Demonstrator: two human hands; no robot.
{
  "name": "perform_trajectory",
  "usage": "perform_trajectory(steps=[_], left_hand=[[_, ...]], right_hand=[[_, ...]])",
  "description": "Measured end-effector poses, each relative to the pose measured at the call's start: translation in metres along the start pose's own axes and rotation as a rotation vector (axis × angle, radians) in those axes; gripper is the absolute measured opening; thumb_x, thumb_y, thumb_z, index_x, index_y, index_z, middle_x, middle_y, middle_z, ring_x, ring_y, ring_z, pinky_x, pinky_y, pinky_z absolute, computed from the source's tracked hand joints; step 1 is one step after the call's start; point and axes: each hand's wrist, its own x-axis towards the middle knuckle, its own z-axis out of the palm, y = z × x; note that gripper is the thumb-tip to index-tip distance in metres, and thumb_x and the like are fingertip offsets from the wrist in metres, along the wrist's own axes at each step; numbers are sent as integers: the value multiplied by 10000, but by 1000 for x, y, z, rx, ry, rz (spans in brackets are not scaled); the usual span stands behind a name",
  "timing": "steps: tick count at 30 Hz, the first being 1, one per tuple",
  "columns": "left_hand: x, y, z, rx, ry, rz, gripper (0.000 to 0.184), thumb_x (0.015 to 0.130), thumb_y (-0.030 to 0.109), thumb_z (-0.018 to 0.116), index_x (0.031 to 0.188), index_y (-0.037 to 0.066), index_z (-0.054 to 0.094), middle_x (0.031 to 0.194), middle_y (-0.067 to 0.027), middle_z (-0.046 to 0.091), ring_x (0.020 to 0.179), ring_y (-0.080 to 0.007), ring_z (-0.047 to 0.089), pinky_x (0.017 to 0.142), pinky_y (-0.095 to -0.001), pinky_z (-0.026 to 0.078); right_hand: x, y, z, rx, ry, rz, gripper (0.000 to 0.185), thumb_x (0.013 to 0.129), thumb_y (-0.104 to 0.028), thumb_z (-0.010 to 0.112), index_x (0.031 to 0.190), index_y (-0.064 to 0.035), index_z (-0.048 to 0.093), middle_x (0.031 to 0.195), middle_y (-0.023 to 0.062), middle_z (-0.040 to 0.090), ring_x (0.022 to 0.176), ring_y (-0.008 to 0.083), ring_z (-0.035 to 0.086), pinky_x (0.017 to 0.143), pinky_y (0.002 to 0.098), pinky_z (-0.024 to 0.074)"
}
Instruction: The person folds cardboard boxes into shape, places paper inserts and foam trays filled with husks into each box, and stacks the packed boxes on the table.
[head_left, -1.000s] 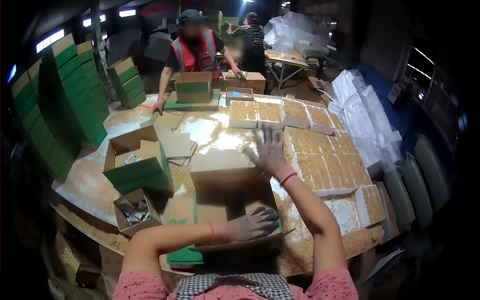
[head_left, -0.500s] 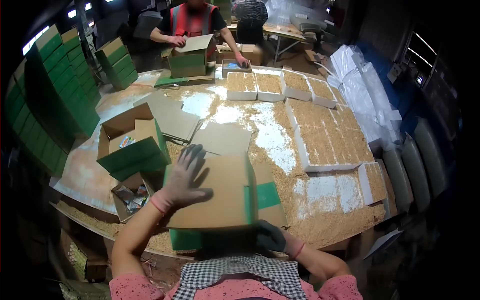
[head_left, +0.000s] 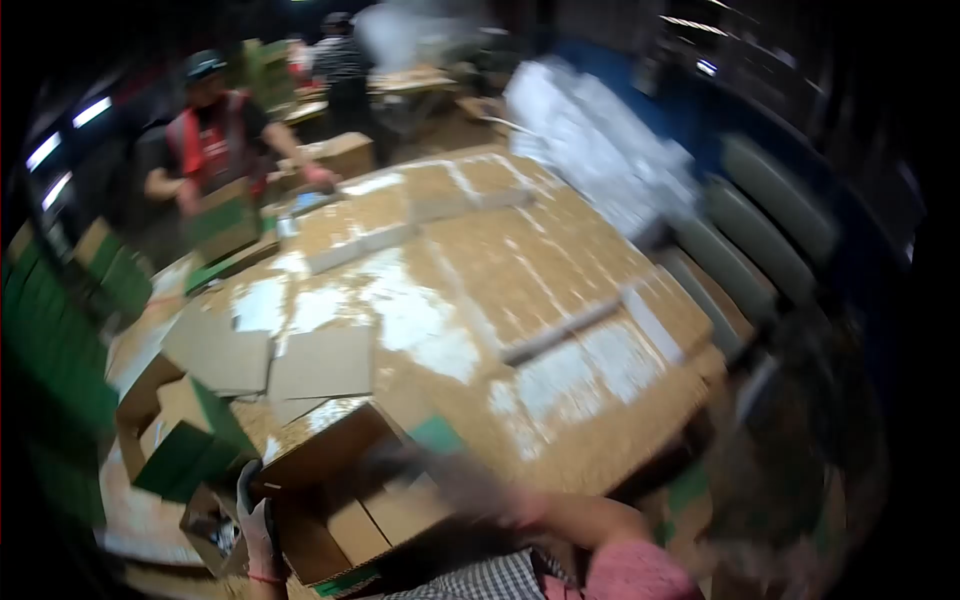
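In the head view, an open cardboard carton [head_left: 330, 520] with a green lower band sits at the near edge of the tabletop [head_left: 430, 345], tilted, its mouth towards the wearer and folded panels visible inside. The left hand [head_left: 258, 525], in a grey-tipped glove, lies against the carton's left side, fingers stretched upward along the outside; whether it grips the wall I cannot tell. The right hand [head_left: 475, 485] is over the carton's right side (badly smeared by motion), so I cannot tell whether it is clenched, released or touching the cardboard.

Left of the carton stands a second green-banded box [head_left: 205, 430], its top open; a small box of packets [head_left: 213, 530] is tucked just beside the carton's left side, behind the left hand. Beyond the carton lie flat cardboard sheets [head_left: 320, 362]. Farther off, to the carton's right, are rows of white-sided blocks [head_left: 540, 265] topped with tan crumbs, with a single block [head_left: 672, 318] at their near right end. Grey padded slabs [head_left: 745, 250] stand well to the carton's right, and clear plastic wrapping [head_left: 600, 150] is heaped beyond the rows. Across from the carton, a co-worker in a red vest [head_left: 225, 135] has one hand at a smaller green box [head_left: 222, 225] (blurred too) and the other near a shallow tray [head_left: 312, 205].
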Motion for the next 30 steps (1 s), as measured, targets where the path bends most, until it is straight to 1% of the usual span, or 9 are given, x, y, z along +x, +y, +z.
perform_trajectory(steps=[1, 3, 5, 8, 17, 23, 25, 26, 30], left_hand=[[-5, 6, 6, -61, 121, -127, 522, 775, -19, 456, 1296, -16, 451, 1247, -123, 521, 1147, -218, 509, 977, -320, 416], [-12, -16, -7, 337, 192, 24, 479, 786, 14, 467, 1264, -18, 489, 1242, -97, 536, 1180, -198, 481, 1031, -311, 358], [-16, -26, -7, 289, 219, 48, 432, 826, 99, 549, 1246, -1, 520, 1249, -77, 540, 1206, -173, 452, 1055, -298, 315], [-10, -18, -3, 181, 206, 1, 547, 822, 273, 679, 1274, 19, 504, 1250, -53, 528, 1179, -142, 461, 1013, -283, 352], [21, -27, -10, 99, 115, -62, 621, 791, 289, 744, 1295, 44, 477, 1240, -47, 530, 1141, -154, 497, 977, -292, 406], [19, -39, -21, 94, 153, -75, 469, 765, 74, 622, 1221, 32, 521, 1198, -64, 544, 1113, -178, 512, 962, -290, 412], [12, -39, -26, 96, 138, -46, 374, 716, 20, 539, 1087, 28, 582, 1138, -67, 551, 1067, -170, 516, 943, -273, 404], [9, -41, -28, 127, 145, -16, 278, 706, 32, 518, 969, 27, 606, 1100, -67, 547, 1029, -168, 514, 936, -270, 391], [6, -51, -40, -91, 37, -94, 346, 773, 215, 673, 1056, 26, 611, 1215, -89, 535, 1172, -192, 466, 1010, -288, 335]], right_hand=[[-14, 52, -46, -83, 333, 145, 483, 904, -369, 505, 1222, -7, 527, 1035, 169, 645, 867, 316, 628, 832, 380, 481], [-26, 176, -119, -355, 609, 360, 481, 906, -366, 501, 1229, -10, 522, 1054, 168, 636, 886, 316, 619, 840, 383, 478], [-14, 298, -155, -513, 496, 520, 479, 909, -363, 497, 1237, -14, 517, 1072, 167, 627, 906, 315, 611, 848, 385, 475], [20, 372, -158, -606, 219, 676, 477, 912, -357, 492, 1249, -20, 510, 1099, 165, 614, 936, 315, 598, 861, 389, 470], [37, 373, -146, -488, 133, 718, 473, 923, -342, 475, 1284, -37, 489, 1180, 161, 573, 1024, 312, 559, 898, 400, 456], [20, 350, -154, -187, 227, 715, 472, 931, -332, 463, 1308, -48, 475, 1234, 157, 546, 1083, 311, 533, 922, 407, 446], [8, 325, -159, -6, 304, 717, 472, 933, -328, 459, 1316, -52, 470, 1252, 156, 537, 1103, 310, 524, 930, 410, 443], [1, 305, -160, 88, 335, 717, 473, 934, -327, 458, 1320, -54, 468, 1261, 156, 532, 1113, 310, 520, 934, 411, 441], [-48, 213, -171, 430, 511, 727, 473, 939, -320, 450, 1335, -61, 458, 1297, 154, 514, 1152, 309, 502, 951, 416, 435]])
